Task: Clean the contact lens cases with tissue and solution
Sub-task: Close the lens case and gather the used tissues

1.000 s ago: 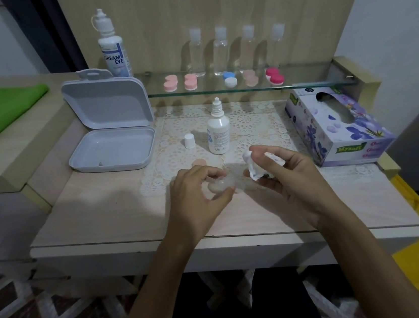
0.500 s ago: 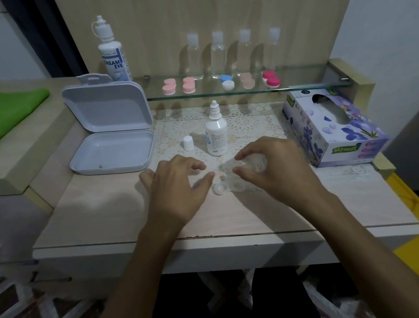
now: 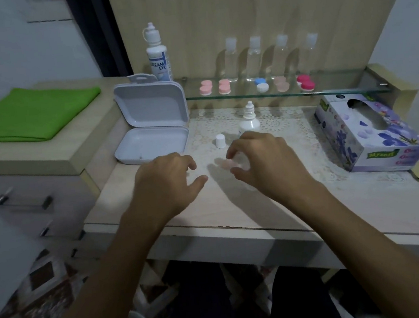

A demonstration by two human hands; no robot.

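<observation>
Two hands over the table (image 3: 235, 208), left hand (image 3: 165, 182) loose and empty, right hand (image 3: 261, 160) curled above the pink case (image 3: 226, 163), hold unclear, hands farther apart than before.

Desk top (image 3: 156, 207): pale wood-grain laminate, smooth, faint sheen. Back panel (image 3: 250, 8): matt light wood grain. Mat (image 3: 291, 122): white openwork lace. Shelf (image 3: 339, 84): clear glass, glossy. Hinged box (image 3: 154, 107): grey-white moulded plastic, matt, smooth. Small solution bottle (image 3: 249, 123) and loose cap (image 3: 220, 141): white plastic, slight gloss. Four bottles (image 3: 254, 60): transparent plastic. Lens cases on shelf (image 3: 261, 85): coloured plastic, satin. Tissue box (image 3: 374, 138): printed card, semi-gloss. Folded cloth (image 3: 26, 115): green fabric, matt. Drawer handles (image 3: 23, 202): shiny metal.
</observation>
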